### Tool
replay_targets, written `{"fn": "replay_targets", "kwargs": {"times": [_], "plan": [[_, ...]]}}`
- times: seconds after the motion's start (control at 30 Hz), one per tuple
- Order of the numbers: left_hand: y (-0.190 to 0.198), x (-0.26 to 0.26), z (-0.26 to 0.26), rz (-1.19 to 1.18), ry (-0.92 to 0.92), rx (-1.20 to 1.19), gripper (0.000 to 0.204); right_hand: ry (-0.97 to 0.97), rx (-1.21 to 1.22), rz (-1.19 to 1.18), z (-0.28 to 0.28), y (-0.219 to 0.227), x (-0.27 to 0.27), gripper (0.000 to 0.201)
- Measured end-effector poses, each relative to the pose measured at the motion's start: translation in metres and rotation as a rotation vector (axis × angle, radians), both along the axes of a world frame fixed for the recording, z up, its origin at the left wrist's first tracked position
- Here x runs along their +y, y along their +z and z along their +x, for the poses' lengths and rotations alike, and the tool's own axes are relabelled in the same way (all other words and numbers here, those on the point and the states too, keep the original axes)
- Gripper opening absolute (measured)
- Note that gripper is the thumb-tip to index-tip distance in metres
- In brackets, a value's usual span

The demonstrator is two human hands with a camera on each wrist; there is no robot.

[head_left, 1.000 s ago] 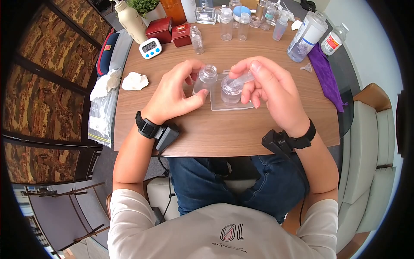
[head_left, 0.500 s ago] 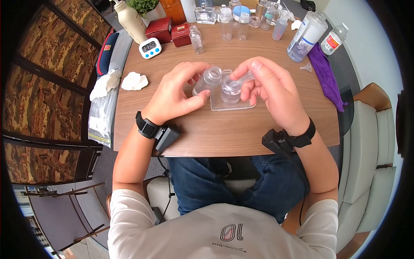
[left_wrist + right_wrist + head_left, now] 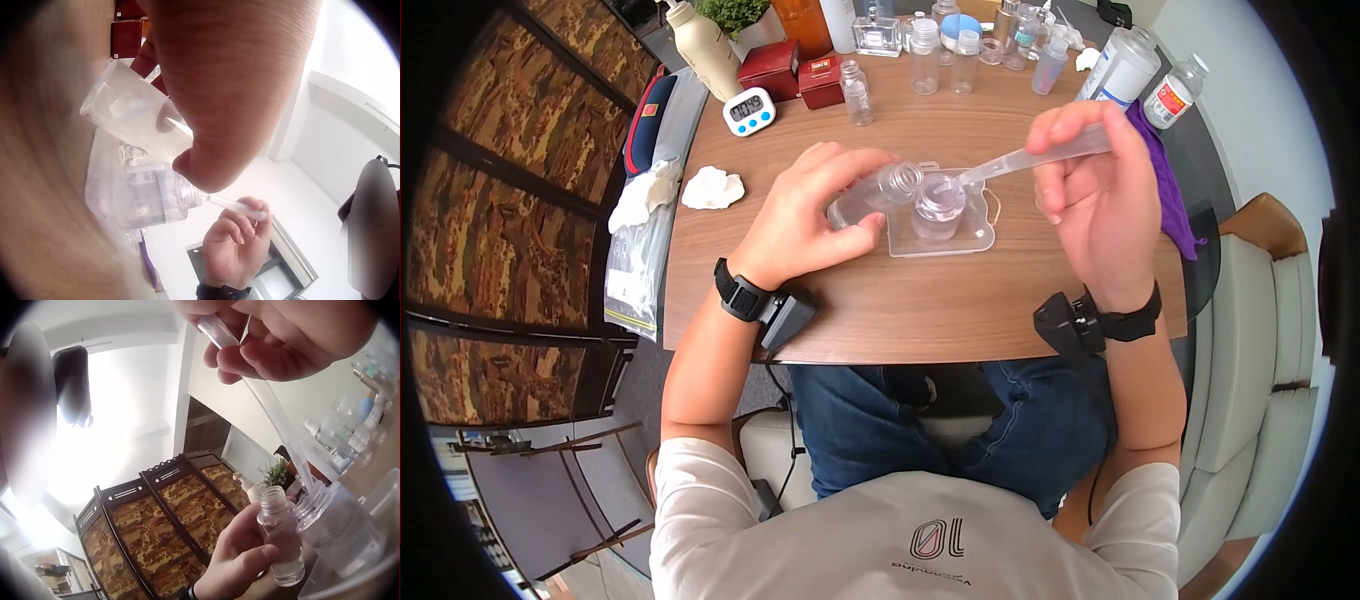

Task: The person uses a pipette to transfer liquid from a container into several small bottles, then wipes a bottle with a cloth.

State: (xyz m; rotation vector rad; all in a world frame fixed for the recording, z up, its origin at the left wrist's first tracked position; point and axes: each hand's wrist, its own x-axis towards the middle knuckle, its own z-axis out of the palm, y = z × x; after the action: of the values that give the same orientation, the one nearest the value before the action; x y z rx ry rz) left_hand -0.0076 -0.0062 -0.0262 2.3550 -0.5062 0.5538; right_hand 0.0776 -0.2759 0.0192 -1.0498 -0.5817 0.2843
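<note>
My left hand grips a small clear bottle, uncapped and tilted with its mouth toward a wider clear jar. Some clear liquid shows in the bottle in the right wrist view. The jar stands uncapped on a shallow clear tray, close beside the bottle's neck. Between thumb and fingers, my right hand holds a translucent plastic pipette at a slant. Its tip reaches into the mouth of the jar.
A small glass bottle, a timer and red boxes stand beyond the hands. Several bottles line the back. Crumpled tissue lies left. A big bottle, labelled bottle and purple cloth are right.
My right hand has moved right and turned, so the pipette now slants out sideways from the jar. In my left hand the bottle has tipped further right, toward the jar.
</note>
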Motion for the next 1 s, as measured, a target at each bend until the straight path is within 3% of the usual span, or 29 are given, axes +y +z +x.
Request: {"fn": "replay_targets", "kwargs": {"times": [0.27, 1.0], "plan": [[0.000, -0.002, 0.000, 0.006, -0.009, -0.004, 0.050, 0.021, -0.023, 0.235, 0.009, 0.003, -0.011, 0.046], [-0.001, -0.001, 0.001, 0.016, -0.011, 0.003, 0.051, 0.108, -0.004, 0.200, 0.004, -0.006, 0.000, 0.061]]}}
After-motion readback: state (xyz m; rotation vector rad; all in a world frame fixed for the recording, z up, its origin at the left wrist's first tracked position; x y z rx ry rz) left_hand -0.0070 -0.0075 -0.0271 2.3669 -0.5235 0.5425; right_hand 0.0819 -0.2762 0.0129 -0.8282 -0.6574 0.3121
